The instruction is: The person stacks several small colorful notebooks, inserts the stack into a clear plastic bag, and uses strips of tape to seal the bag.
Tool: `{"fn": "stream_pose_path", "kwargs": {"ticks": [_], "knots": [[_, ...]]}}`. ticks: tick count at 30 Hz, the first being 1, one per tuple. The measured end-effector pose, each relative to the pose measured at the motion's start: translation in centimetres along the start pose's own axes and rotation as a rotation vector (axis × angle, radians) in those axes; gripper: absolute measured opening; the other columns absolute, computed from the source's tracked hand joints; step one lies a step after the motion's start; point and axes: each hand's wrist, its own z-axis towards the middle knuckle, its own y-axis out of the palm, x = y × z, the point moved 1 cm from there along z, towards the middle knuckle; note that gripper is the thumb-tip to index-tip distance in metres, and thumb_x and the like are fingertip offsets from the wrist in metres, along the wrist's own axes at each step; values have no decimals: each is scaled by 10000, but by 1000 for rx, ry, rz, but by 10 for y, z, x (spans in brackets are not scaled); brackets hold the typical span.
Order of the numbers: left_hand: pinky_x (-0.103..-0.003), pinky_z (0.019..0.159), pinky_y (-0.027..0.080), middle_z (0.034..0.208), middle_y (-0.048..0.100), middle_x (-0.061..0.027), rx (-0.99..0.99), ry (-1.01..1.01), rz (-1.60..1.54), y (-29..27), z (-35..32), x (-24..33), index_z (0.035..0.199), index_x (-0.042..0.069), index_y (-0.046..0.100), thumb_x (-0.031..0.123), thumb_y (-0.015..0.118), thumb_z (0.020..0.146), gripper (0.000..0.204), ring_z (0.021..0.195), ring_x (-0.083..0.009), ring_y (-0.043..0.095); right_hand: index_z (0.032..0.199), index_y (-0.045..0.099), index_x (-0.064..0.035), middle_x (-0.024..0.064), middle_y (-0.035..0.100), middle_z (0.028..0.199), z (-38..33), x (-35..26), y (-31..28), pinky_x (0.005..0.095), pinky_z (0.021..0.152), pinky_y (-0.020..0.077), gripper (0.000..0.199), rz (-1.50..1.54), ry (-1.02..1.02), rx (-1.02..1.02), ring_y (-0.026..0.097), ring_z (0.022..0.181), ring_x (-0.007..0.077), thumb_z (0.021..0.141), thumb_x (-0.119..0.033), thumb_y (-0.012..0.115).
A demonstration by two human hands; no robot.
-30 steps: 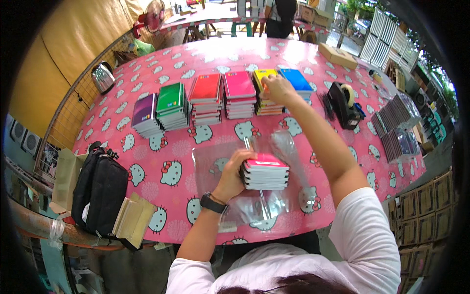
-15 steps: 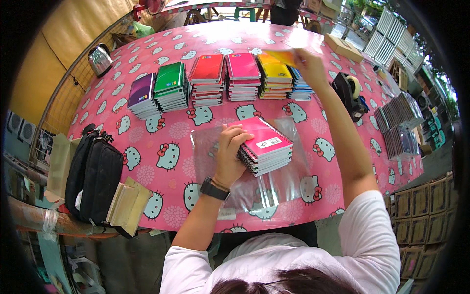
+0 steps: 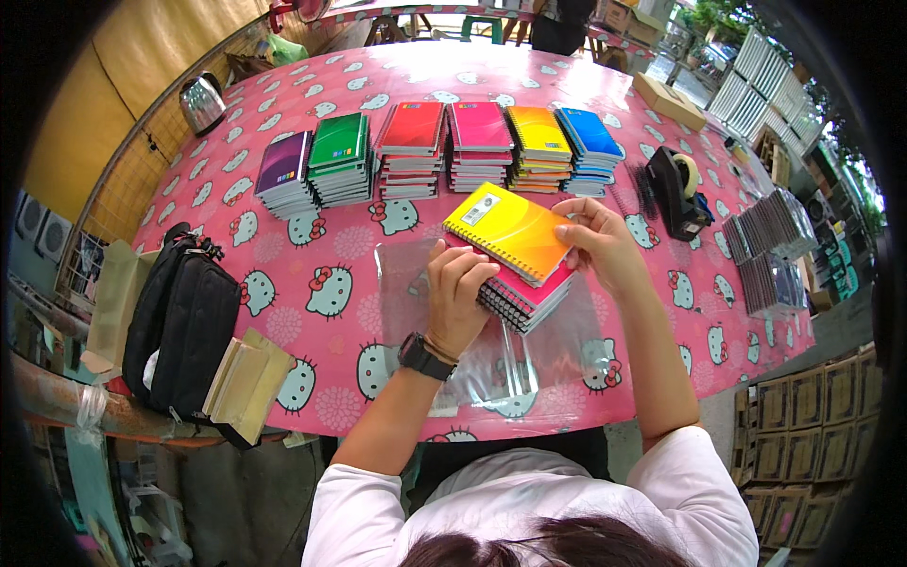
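A pink cat-print tablecloth point(image 3: 312, 246) covers the table. At its near left edge lies a black bag point(image 3: 184, 326), well left of the fingers. The left hand point(image 3: 458, 288) curls its fingers over the near edge of a small stack of spiral notebooks point(image 3: 524, 298) on clear plastic bags point(image 3: 491, 369). The right hand point(image 3: 600, 246) pinches a yellow notebook point(image 3: 510, 231) atop that stack. Beyond the fingertips stand six coloured notebook piles point(image 3: 444, 146); farther right sits a black tape dispenser point(image 3: 678, 189).

Left hand point(image 3: 460, 288) curled, gripping; right hand point(image 3: 597, 244) fingers pinched, forearms converging.
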Motion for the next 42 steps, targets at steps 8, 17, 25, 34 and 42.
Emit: {"fn": "stream_pose_path", "kwargs": {"ticks": [8, 17, 25, 34, 42], "knots": [[-502, 1023, 304, 1086, 468, -61, 5, -33, 60, -2, -8, -2, 1065, 175, 538, 28, 758, 554, 575, 1073, -282, 456, 1095, 586, -2, -7, 584, 753, -24, -5, 1, 194, 516, 354, 307, -368, 3, -223, 470, 609, 30, 821, -125, 650], [-507, 1051, 317, 1010, 590, -75, -130, -198, -265, 10, 0, -3, 1048, 98, 455, 82, 790, 589, 568, 1009, -278, 574, 1103, 627, -120, 109, 646, 1074, 115, -15, -95, 365, 813, 489, 383, -1599, -849, 659, 611, 996, 280, 739, -206, 708], [-499, 1012, 353, 1009, 591, -91, -73, -111, -186, -6, 1, -9, 1043, 92, 457, 44, 755, 616, 523, 998, -286, 559, 1197, 547, -123, 88, 586, 1200, 149, 20, -125, 384, 894, 456, 458, -1562, -469, 247, 559, 1087, 268, 750, -138, 649], [-492, 1003, 354, 1026, 586, -87, -98, -74, -185, 2, 2, -3, 1025, 91, 467, 9, 738, 601, 510, 1020, -282, 551, 931, 645, -112, 150, 655, 840, 156, 3, -152, 434, 718, 487, 162, -1521, -526, 220, 631, 819, 331, 790, -177, 596], [-460, 978, 383, 1180, 481, -103, -48, -17, -87, -3, -4, 1, 1050, 107, 495, -35, 754, 544, 586, 1139, -325, 455, 1188, 527, -22, 17, 532, 816, 50, -43, -67, 253, 553, 487, 407, 67, -353, 254, 559, 686, 106, 791, -29, 616]]}}
